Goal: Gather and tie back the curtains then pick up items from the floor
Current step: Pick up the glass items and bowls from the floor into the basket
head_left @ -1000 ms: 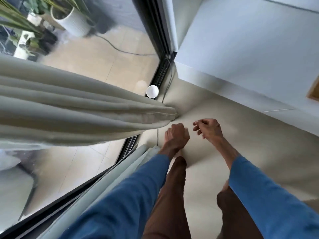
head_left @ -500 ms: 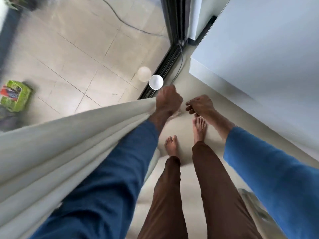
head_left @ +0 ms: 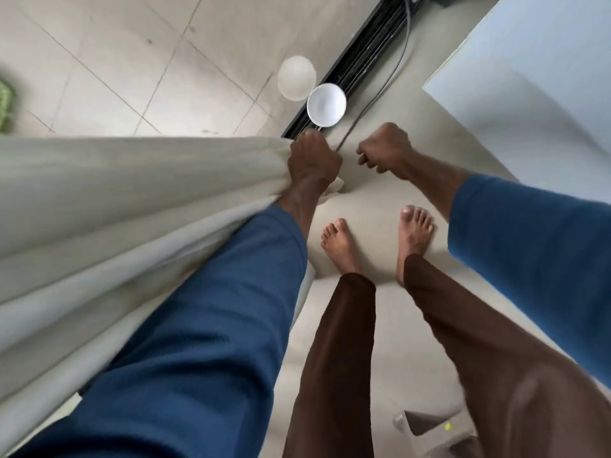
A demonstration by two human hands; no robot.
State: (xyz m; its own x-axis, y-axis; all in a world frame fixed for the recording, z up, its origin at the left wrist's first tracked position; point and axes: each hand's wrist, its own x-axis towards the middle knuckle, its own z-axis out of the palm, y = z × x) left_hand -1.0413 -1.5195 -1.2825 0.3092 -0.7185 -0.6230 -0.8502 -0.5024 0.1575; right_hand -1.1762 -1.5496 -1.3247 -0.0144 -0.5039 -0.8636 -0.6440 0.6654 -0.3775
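A beige curtain (head_left: pixel 139 206) stretches in folds from the left edge to the middle of the view. My left hand (head_left: pixel 314 163) grips its gathered end in a fist. My right hand (head_left: pixel 385 148) hovers just to the right, apart from the curtain, fingers curled with nothing visible in them. A white bowl (head_left: pixel 326 104) sits on the floor right beyond my left hand, beside the black sliding-door track (head_left: pixel 367 57). A small grey boxy item (head_left: pixel 433 428) lies on the floor at the bottom right.
A thin grey cable (head_left: pixel 383 90) runs along the floor between the track and my right hand. A pale blue-white wall (head_left: pixel 535 81) closes off the right side. My bare feet (head_left: pixel 340 246) stand on the beige floor. The bowl's reflection (head_left: pixel 296 77) shows in the glass.
My head has tipped down, so my feet and the bowl fill more of the view. My left hand has taken hold of the curtain's end and drawn it right. My right hand has closed tighter.
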